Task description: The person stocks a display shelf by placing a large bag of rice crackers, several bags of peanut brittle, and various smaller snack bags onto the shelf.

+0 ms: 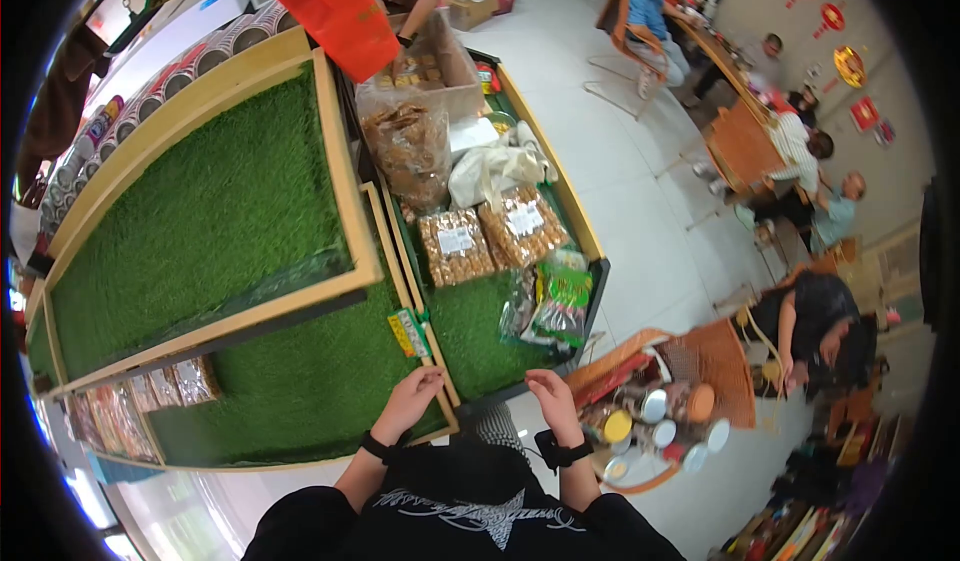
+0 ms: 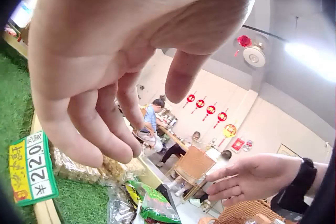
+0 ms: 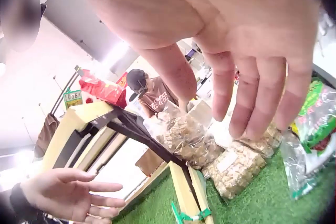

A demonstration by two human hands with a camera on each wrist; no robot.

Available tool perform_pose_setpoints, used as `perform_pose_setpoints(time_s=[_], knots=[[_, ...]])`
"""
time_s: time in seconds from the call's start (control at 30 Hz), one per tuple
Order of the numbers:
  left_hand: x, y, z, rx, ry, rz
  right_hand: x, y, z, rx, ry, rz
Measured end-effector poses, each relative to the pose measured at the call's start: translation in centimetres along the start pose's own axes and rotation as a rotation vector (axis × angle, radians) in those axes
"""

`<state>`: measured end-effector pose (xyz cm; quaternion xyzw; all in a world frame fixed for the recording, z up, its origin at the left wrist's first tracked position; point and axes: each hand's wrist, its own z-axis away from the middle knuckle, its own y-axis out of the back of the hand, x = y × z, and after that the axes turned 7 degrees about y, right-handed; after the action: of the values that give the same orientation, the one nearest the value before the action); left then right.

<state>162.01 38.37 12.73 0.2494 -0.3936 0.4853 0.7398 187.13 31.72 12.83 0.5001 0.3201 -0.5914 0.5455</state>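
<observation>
My left hand point(image 1: 412, 399) hovers over the wooden divider of the green turf display, fingers relaxed and holding nothing. Past the front corner of the right section, my right hand point(image 1: 555, 406) is also empty, its fingers loosely bent. Two labelled bags of brown snack blocks point(image 1: 455, 246) point(image 1: 523, 223) lie on the turf beyond the hands, with green packets point(image 1: 562, 301) beside them. A price tag point(image 1: 408, 334) stands on the divider, near my left hand; it reads 22.0 in the left wrist view point(image 2: 32, 167). Neither hand touches any goods.
A large clear bag of brown pieces point(image 1: 408, 146) and a cardboard box point(image 1: 450, 71) sit farther back. Someone there holds a red bag point(image 1: 335, 16). Jars point(image 1: 655, 406) stand on a wicker chair point(image 1: 725, 376) at right. Several people sit by tables along the wall.
</observation>
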Motion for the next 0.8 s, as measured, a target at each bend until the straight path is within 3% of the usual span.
perform_pose_setpoints(time_s=[0.07,0.13,0.17,0.3,0.4,0.53,0.73,0.8], knots=[[2.1,-1.8,-1.7,0.028,0.062,0.031,1.5,2.4,-5.1,-0.004,0.039,-0.110],[5.2,-4.0,-3.9,-0.078,0.201,0.257,0.3,4.5,-10.0,-0.003,0.046,-0.065],[7.0,-5.2,-5.0,-0.094,0.251,0.234,0.0,5.5,-12.6,-0.019,0.079,-0.044],[10.1,-9.4,-12.0,-0.140,0.267,0.273,-2.5,8.3,-21.6,-0.043,0.062,-0.145],[9.1,-11.0,-18.9,-0.149,0.292,0.343,-0.4,9.8,-26.8,-0.016,0.043,-0.171],[6.6,-12.0,-26.7,0.017,0.435,0.598,2.9,10.9,-31.9,0.048,-0.058,-0.048],[3.7,-12.7,-31.7,0.114,0.452,0.432,9.1,10.4,-35.6,-0.046,-0.084,0.067],[3.3,-12.2,-31.9,0.112,0.442,0.405,10.4,9.9,-35.9,-0.111,-0.046,0.234]])
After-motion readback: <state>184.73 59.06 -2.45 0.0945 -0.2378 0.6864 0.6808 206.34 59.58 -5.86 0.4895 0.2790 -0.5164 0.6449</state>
